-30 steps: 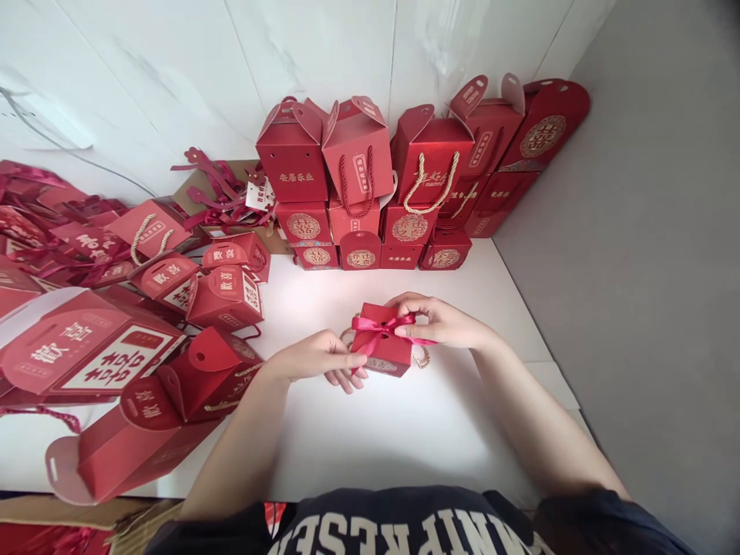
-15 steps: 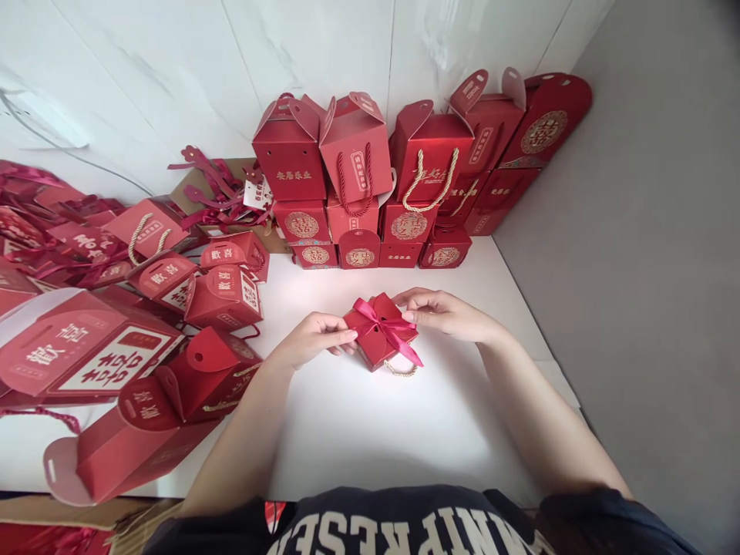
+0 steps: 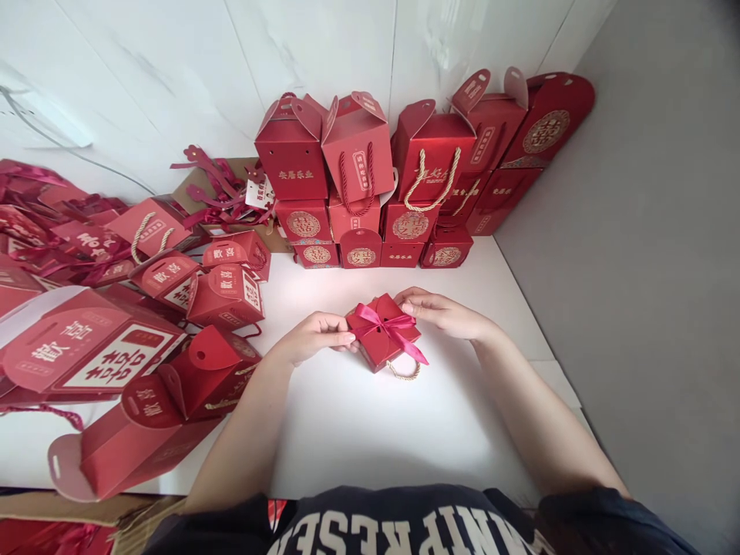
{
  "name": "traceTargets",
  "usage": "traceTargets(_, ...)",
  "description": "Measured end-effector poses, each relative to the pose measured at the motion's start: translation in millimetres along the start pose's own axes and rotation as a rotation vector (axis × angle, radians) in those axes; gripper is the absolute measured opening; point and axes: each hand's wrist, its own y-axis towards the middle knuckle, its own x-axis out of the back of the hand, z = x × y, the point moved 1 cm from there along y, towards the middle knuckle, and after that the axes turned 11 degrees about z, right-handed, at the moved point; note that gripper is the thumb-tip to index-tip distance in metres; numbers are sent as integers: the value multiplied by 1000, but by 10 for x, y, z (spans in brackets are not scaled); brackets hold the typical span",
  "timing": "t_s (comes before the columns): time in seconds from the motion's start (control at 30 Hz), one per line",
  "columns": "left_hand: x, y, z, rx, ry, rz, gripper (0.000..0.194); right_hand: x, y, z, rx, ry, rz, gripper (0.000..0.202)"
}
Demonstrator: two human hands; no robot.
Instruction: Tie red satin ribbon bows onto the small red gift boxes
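A small red box (image 3: 378, 351) with a gold rope handle (image 3: 406, 375) rests on the white table in front of me. A pink-red ribbon (image 3: 385, 324) is tied in a bow across its top. My left hand (image 3: 324, 338) pinches the loop at the bow's left side, thumb at the box's left corner. At the upper right, my right hand (image 3: 431, 310) has its fingers closed on the ribbon's right loop; its fingertips are partly behind the box edge.
Red gift boxes (image 3: 301, 223) stand stacked against the tiled wall. More boxes (image 3: 225, 297) and ribboned pieces lie piled at the left. An open cardboard box (image 3: 243, 168) holds ribbons and tags. A grey panel (image 3: 636, 231) rises at the right.
The ribbon's right loop and tail reach slightly farther right, and the bow looks a little wider. Both hands stay at the box with hardly any movement.
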Motion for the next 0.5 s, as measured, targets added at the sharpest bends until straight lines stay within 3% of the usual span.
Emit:
traceTargets(0.27, 130, 15, 120, 53, 63, 91, 29, 13, 16, 13, 52, 91, -66, 43)
traceTargets(0.4, 197, -6, 195, 169, 130, 163, 29, 88, -28, 2, 36, 151, -151, 42)
traceTargets(0.5, 202, -5, 219, 248, 151, 137, 29, 75, -23, 4, 5, 137, -185, 46)
